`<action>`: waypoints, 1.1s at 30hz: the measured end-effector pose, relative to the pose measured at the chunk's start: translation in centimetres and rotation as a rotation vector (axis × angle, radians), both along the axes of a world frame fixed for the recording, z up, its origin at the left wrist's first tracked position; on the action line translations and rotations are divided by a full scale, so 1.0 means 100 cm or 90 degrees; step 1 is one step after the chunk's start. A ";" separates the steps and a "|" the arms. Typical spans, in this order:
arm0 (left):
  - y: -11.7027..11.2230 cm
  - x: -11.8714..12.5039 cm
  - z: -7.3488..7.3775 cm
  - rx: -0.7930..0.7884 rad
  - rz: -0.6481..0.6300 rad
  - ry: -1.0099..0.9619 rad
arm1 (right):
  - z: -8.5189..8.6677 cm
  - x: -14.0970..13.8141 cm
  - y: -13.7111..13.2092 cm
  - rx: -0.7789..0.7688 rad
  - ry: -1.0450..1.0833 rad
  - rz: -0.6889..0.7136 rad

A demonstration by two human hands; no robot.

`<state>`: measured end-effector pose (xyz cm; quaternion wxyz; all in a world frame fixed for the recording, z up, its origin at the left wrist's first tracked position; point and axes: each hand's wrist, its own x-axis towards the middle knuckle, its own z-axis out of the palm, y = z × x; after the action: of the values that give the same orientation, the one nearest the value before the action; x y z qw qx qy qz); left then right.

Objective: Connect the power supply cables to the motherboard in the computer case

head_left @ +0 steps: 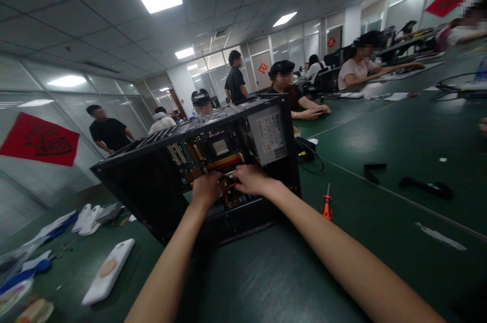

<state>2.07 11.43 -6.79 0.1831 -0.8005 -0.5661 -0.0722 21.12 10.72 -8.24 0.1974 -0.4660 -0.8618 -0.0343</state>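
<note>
An open black computer case point(152, 181) lies on its side on the green table point(380, 130). Inside it show a motherboard point(207, 153) with slots and a grey power supply point(271, 135). Both my hands reach into the case. My left hand point(206, 188) is curled over red cables point(229, 195) near the board's lower edge. My right hand point(251, 179) is closed beside it, fingers pressed on the same cable area. What the fingertips hold is hidden.
An orange-handled screwdriver point(327, 205) lies right of the case. Black parts point(426, 187) and a black cable point(310, 155) lie farther right. White and blue items point(108, 271) lie at the left. Several people sit or stand behind the table.
</note>
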 end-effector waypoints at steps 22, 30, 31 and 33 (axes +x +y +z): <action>0.012 -0.008 -0.010 -0.070 0.016 -0.224 | -0.006 0.003 0.016 0.030 0.059 0.078; 0.005 -0.002 -0.006 -0.049 0.041 -0.177 | -0.004 -0.004 0.032 0.075 -0.034 0.132; 0.005 -0.002 -0.006 -0.050 0.037 -0.175 | -0.004 -0.005 0.032 0.077 -0.029 0.120; 0.004 -0.002 -0.005 -0.052 0.030 -0.172 | -0.005 -0.005 0.032 0.080 -0.027 0.096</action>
<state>1.85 11.80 -7.30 0.0741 -0.7769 -0.6064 -0.1523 20.57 13.96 -8.72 0.2097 -0.3858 -0.8946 -0.0833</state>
